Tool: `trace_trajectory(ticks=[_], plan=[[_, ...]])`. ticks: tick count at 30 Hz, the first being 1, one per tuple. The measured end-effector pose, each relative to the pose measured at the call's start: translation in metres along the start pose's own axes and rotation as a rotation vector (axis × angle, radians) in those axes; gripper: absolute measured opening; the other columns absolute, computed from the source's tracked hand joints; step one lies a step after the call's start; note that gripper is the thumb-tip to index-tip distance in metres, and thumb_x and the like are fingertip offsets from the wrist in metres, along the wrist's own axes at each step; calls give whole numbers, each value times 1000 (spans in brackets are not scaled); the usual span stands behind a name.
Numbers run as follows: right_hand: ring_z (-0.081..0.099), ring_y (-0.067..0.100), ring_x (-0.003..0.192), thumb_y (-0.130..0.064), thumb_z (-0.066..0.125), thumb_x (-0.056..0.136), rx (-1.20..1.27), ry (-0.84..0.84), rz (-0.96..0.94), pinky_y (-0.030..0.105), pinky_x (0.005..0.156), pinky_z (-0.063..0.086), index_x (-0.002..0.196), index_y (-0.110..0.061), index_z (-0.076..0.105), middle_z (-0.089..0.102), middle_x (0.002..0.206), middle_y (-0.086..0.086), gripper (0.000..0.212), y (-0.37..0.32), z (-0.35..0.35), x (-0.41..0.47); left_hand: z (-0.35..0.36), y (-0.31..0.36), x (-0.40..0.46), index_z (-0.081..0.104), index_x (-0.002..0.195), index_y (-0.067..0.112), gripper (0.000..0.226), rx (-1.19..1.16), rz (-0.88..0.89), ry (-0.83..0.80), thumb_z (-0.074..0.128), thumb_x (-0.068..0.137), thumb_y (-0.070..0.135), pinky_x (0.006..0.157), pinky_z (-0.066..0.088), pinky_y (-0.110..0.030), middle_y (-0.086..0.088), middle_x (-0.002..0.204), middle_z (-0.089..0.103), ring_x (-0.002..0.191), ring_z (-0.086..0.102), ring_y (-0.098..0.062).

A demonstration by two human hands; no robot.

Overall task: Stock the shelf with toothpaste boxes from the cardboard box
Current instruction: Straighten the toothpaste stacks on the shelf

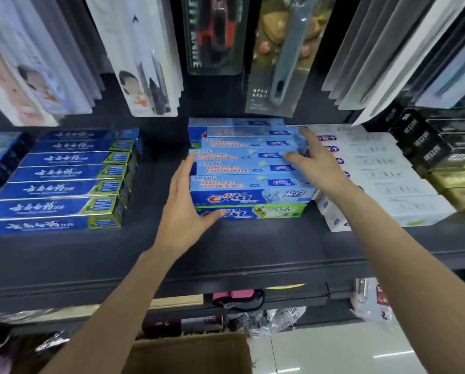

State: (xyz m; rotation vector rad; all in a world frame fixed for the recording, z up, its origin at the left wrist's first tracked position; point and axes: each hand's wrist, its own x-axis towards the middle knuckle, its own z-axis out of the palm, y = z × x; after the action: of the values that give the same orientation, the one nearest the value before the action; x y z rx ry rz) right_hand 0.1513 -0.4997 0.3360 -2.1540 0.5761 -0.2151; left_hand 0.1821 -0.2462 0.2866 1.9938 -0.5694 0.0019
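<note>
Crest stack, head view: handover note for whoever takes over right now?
Left hand: open, flat against the left end of the Crest stack, thumb at the green bottom box.
Right hand: open, fingers spread on the stack's top right.
Done: several light-blue boxes lie on the shelf.
Left: square the stack; fetch more from the cardboard box below, contents not visible.

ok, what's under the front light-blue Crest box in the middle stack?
A green Crest box lies directly under the front light-blue Crest box; only its front face shows. The left hand covers its left end. Anything further back beneath the stack is hidden.
</note>
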Motion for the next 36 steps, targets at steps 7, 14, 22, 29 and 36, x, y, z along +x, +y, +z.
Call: trace_trajectory(ticks=[7, 14, 22, 29, 36], plan=[[45, 23, 128, -50, 66, 76, 126, -104, 102, 36, 106, 39, 146, -35, 26, 34, 148, 3, 82, -7, 6, 20, 2, -7, -1, 21, 137, 43, 97, 92, 93, -23, 83, 68, 12, 84, 26, 11, 4, 154, 15, 117, 16, 34], [39, 13, 123, -31, 62, 89, 197, -164, 72, 28, 103, 35, 145, -35, 28, 30, 142, -4, 65, -4, 14, 26, 1, -10, -2, 32, 133, 38, 87, 46, 71, 2, 83, 67, 11, 85, 30, 8, 2, 153, 20, 120, 22, 28], [46, 2, 102, -26, 64, 89, 268, -212, 74, 6, 69, 41, 149, -28, 25, 41, 136, -13, 72, -19, 15, 40, -2, -12, -1, 26, 136, 45, 94, 14, 21, -19, 84, 67, 18, 98, 35, -4, 11, 156, 18, 135, 30, 1], [60, 10, 92, -22, 68, 85, 333, -147, 108, 22, 69, 49, 145, -27, 29, 54, 119, -7, 71, -17, 24, 44, -3, -14, -1, 30, 134, 46, 92, -23, 2, 3, 84, 66, 19, 103, 45, -31, 8, 152, 27, 132, 40, -8], [60, 0, 83, -19, 68, 85, 380, -185, 87, 14, 61, 52, 137, -29, 38, 58, 103, -16, 61, -18, 28, 47, -2, -16, 1, 27, 129, 53, 94, -80, -17, 15, 84, 65, 13, 92, 49, -16, 7, 152, 27, 128, 46, -10]])
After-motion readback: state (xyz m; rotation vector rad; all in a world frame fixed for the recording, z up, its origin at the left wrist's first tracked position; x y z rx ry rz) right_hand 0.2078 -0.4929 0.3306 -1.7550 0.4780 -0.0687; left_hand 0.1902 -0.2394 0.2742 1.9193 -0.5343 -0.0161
